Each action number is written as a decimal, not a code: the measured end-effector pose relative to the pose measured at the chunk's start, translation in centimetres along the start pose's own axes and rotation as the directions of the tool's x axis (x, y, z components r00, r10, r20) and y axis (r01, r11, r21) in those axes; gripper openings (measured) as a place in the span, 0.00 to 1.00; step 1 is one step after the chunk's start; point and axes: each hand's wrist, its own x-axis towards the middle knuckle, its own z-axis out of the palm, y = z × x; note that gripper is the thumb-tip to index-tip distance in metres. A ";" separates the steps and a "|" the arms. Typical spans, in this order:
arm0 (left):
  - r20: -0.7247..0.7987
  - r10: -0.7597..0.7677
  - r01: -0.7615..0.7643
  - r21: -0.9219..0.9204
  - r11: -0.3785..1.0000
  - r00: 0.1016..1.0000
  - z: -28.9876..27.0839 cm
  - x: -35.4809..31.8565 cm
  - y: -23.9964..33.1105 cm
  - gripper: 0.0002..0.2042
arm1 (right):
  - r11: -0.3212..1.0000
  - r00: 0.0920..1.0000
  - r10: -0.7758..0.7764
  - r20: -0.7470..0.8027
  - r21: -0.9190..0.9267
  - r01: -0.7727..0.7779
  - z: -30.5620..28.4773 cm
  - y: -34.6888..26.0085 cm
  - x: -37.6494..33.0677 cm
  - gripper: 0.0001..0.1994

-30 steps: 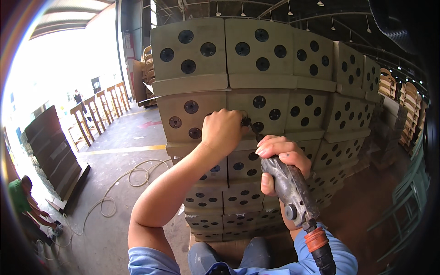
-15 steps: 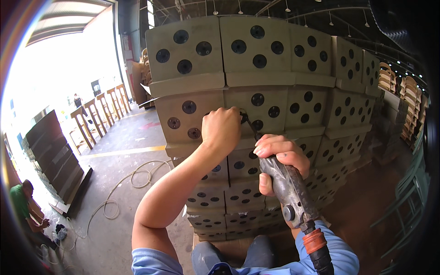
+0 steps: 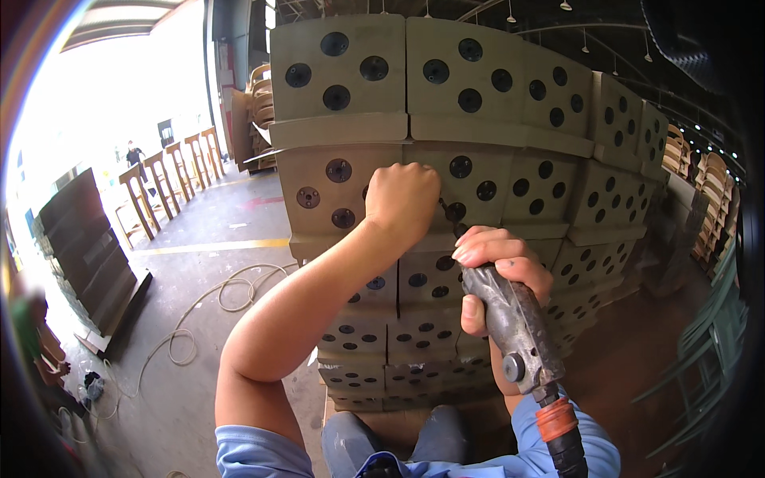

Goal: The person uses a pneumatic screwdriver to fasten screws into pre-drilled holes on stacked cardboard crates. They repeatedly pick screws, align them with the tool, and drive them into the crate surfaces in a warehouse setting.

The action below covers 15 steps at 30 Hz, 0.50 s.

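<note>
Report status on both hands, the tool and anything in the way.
Right hand grips dark power tool. Left hand curled before brown panel; grip hidden. Tool's tip unclear beside left hand; no other obstruction seen.

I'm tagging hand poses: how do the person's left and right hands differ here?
The left hand is curled, its back toward the camera; the right hand wraps around a dark handheld power tool. The left hand's fingertips are hidden, while the right hand's thumb shows. The left hand sits higher in the picture than the right hand. Both are bare.
</note>
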 end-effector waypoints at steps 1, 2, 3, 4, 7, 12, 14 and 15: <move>-0.002 0.000 0.000 -0.001 1.000 1.000 0.2 -0.1 -0.1 0.05 | 1.000 1.000 0.002 0.000 0.000 -0.002 0.0 0.0 0.0 0.25; -0.005 0.001 -0.001 -0.003 1.000 1.000 0.3 -0.2 -0.2 0.06 | 1.000 1.000 0.005 0.004 0.004 -0.005 0.0 0.0 0.0 0.25; -0.009 0.003 -0.003 -0.001 1.000 1.000 0.4 -0.2 -0.4 0.06 | 1.000 1.000 0.005 0.004 0.008 -0.005 0.0 0.0 0.0 0.25; -0.021 -0.003 0.004 0.013 1.000 1.000 0.5 -0.2 -0.4 0.06 | 1.000 1.000 0.005 0.005 0.011 -0.005 0.0 0.0 0.0 0.25; -0.034 -0.031 0.033 0.036 0.999 0.999 0.2 0.2 -0.6 0.06 | 1.000 1.000 0.001 0.015 0.019 -0.001 0.1 0.2 0.2 0.26; -0.037 -0.038 0.038 0.016 0.999 0.999 0.5 0.2 -1.3 0.05 | 0.999 0.994 0.039 0.104 -0.010 -0.038 0.0 0.1 0.1 0.27; -0.064 -0.035 0.035 0.001 0.999 0.997 0.5 0.2 -1.4 0.04 | 0.999 0.989 0.049 0.137 -0.020 -0.047 -0.1 0.2 0.1 0.27; -0.073 -0.033 0.032 -0.010 0.999 0.997 0.5 0.1 -1.3 0.03 | 0.998 0.990 0.052 0.129 -0.030 -0.049 -0.1 0.2 0.0 0.27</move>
